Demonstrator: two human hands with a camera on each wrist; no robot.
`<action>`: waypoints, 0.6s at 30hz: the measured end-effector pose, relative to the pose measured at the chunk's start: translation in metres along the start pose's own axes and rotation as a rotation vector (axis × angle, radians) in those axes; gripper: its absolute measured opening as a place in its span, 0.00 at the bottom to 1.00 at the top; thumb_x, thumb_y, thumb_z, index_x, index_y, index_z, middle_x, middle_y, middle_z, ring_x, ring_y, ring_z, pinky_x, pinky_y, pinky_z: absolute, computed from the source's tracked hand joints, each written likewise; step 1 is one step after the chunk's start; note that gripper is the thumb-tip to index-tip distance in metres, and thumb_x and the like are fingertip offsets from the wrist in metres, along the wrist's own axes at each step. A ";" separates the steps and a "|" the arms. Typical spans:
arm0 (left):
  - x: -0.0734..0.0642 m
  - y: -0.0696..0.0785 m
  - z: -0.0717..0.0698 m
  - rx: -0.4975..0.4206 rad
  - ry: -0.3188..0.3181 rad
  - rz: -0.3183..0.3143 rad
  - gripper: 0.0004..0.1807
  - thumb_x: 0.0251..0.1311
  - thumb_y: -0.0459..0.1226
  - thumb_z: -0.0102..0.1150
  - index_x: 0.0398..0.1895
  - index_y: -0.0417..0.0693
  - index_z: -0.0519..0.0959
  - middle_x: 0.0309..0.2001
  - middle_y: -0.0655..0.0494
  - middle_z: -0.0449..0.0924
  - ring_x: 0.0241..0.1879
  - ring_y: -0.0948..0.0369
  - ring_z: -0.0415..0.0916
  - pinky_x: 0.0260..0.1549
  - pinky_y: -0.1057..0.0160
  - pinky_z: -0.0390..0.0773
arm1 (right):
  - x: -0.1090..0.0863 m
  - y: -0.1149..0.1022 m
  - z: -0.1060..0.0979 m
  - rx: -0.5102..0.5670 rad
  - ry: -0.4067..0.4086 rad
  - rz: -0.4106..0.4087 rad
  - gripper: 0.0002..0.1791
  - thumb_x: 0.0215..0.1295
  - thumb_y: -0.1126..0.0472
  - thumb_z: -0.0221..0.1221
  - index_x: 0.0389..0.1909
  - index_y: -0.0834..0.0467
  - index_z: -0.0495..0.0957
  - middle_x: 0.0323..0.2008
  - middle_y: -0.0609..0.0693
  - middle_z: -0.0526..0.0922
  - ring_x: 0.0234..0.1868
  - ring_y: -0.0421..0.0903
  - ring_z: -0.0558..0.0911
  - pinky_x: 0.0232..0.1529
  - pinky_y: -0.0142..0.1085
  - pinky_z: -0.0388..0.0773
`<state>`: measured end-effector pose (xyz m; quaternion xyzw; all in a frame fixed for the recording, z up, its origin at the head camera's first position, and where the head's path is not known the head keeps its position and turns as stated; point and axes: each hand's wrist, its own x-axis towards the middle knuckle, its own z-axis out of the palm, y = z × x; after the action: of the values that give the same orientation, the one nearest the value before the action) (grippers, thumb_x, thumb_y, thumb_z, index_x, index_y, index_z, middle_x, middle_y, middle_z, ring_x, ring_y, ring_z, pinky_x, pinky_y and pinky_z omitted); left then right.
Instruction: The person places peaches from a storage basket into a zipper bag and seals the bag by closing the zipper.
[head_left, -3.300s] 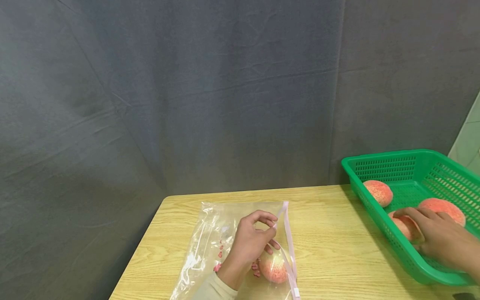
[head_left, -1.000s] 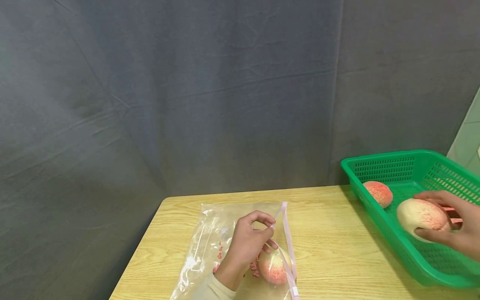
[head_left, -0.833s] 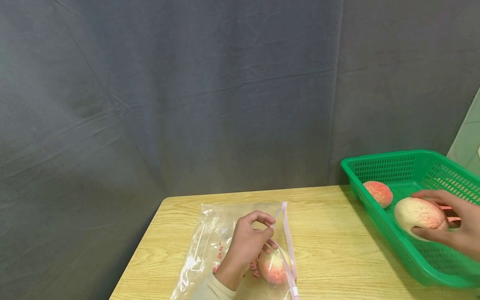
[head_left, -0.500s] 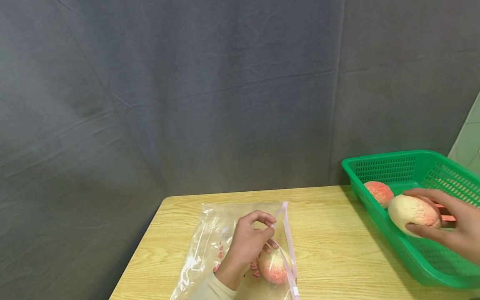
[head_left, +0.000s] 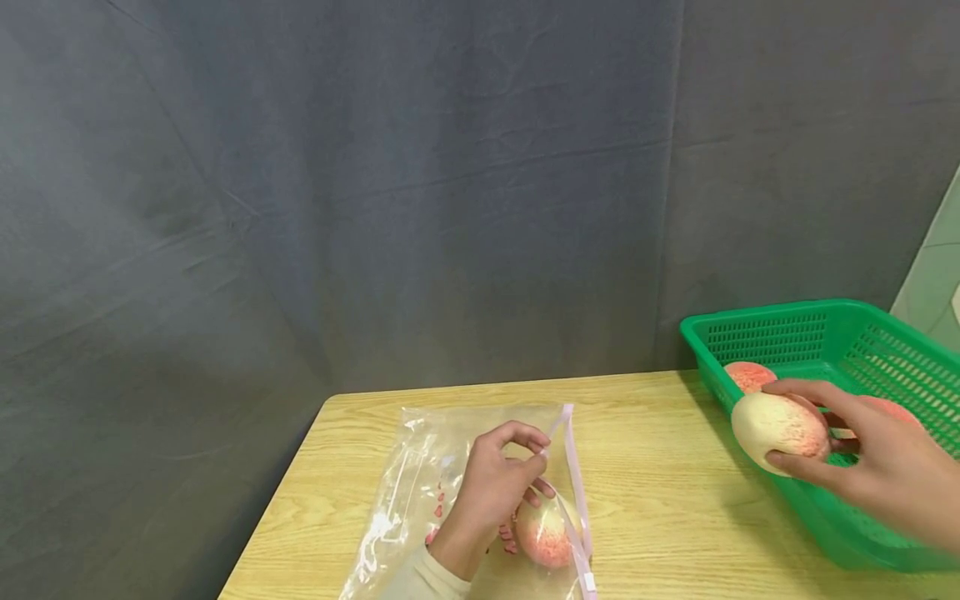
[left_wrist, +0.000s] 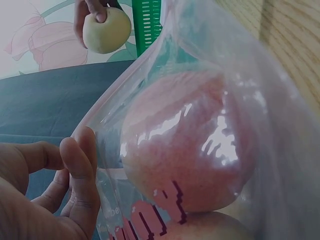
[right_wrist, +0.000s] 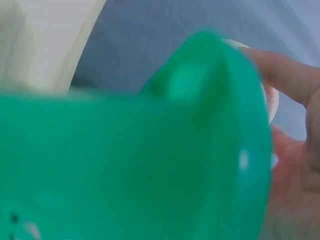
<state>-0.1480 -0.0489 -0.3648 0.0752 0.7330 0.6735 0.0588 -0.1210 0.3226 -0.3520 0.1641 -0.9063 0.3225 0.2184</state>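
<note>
My left hand [head_left: 495, 492] pinches the opening edge of a clear zip bag [head_left: 408, 475] that lies on the table. Inside the bag is a peach [head_left: 545, 537]; the left wrist view also shows part of a second peach [left_wrist: 205, 230] under the first. My right hand [head_left: 881, 458] grips another peach [head_left: 772, 429] between thumb and fingers, over the left rim of the green basket [head_left: 843, 533]. In the right wrist view the basket's wall [right_wrist: 125, 165] hides much of that held peach.
Two more peaches lie in the basket, one at the far left [head_left: 750, 375] and one partly behind my right hand [head_left: 892, 408]. Bare wooden table [head_left: 637, 483] lies between bag and basket. A grey cloth [head_left: 480, 208] hangs behind the table.
My right hand has lifted a peach from inside the basket and carried it left, over the basket's rim. My left hand still holds the bag's edge in the same place.
</note>
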 end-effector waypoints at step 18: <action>0.003 -0.006 0.002 -0.021 0.001 -0.018 0.13 0.54 0.23 0.56 0.42 0.41 0.81 0.39 0.52 0.77 0.17 0.62 0.80 0.19 0.71 0.79 | -0.007 -0.040 0.076 -0.007 -0.125 -0.143 0.39 0.41 0.53 0.79 0.57 0.39 0.74 0.50 0.34 0.80 0.41 0.26 0.76 0.35 0.24 0.78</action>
<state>-0.1508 -0.0470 -0.3711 0.0678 0.7267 0.6805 0.0652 -0.1197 0.2444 -0.3876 0.2473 -0.9053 0.2921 0.1843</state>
